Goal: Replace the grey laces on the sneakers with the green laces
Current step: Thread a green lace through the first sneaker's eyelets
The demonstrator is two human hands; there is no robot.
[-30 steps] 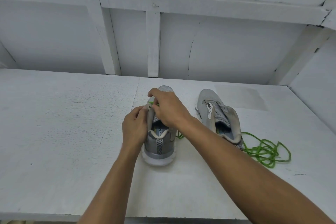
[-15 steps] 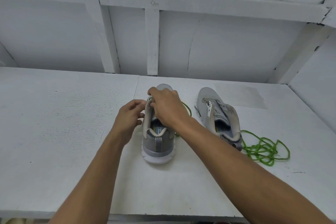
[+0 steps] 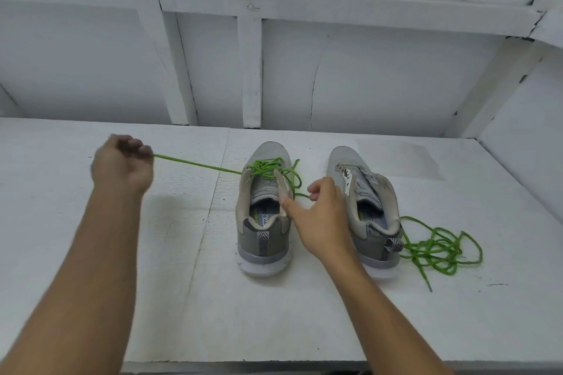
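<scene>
The left hand (image 3: 122,165) pinches the green lace (image 3: 198,164) taut, likely snugging the crossings; the right hand (image 3: 320,218) braces the sneaker (image 3: 262,242) with its thumb, its fingers' hold unclear.

You look down at a white table (image 3: 106,298) with a rough top. A thin line (image 3: 210,216) runs across it from front to back. Far on the right is a greyer patch (image 3: 405,158). Behind the table stands a white wall (image 3: 76,70) with white wooden bars (image 3: 249,70) on it. A thin crack (image 3: 313,85) runs down the wall. The light is soft.
</scene>
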